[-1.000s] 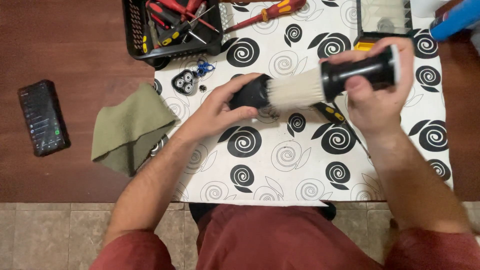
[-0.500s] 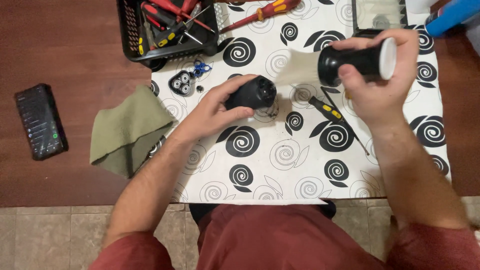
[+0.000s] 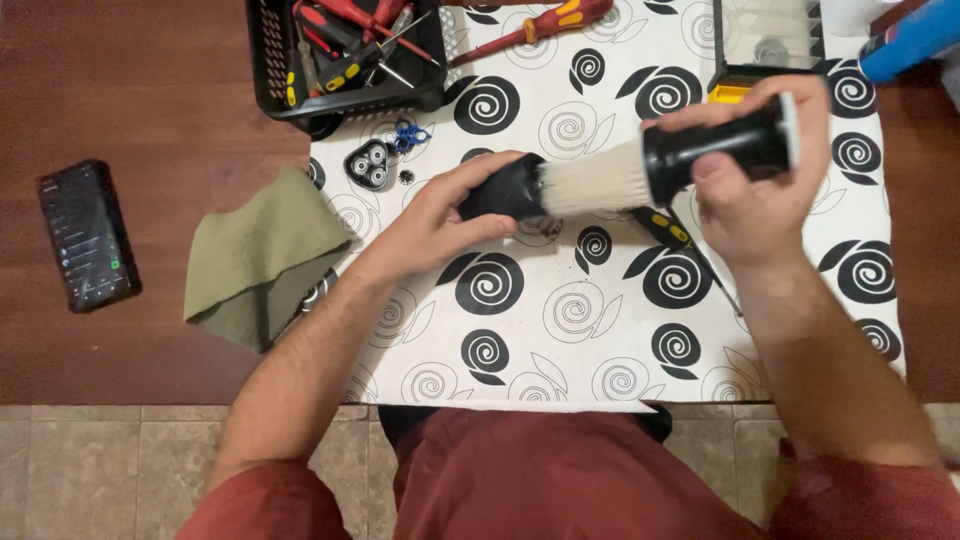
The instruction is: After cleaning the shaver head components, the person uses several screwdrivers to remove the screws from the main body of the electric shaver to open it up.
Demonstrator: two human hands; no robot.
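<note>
Left hand (image 3: 440,222): lying low over the patterned surface (image 3: 560,330), its grip wrapping a small black rounded part (image 3: 512,188), fingers curling over the top and thumb pressing from the near side.
Right hand (image 3: 755,185): closing its grip around the black handle of a brush (image 3: 690,160), holding it level, bristles pointing toward the left hand.
Brush contact: the pale bristles (image 3: 592,183) are meeting the exposed end of the black rounded part, just past the left fingertips.
Where the part is: sitting near the middle of the surface, slightly toward the far edge, between the two hands.
Doing it well, as a judgement: keeping the part pinned steady and turning it a little at a time would be letting the bristle tips reach each face; light strokes away from the fingers seem better than pressing hard, which would only be splaying the bristles.
Nearby: a three-headed black cutter piece (image 3: 370,165) is lying just beyond the left hand; a green cloth (image 3: 262,258) is draping over the surface's left edge; a black basket (image 3: 345,55) is holding red-handled tools; a yellow-and-black screwdriver (image 3: 672,232) is lying under the brush; a phone (image 3: 87,237) is resting well apart on the wood.
</note>
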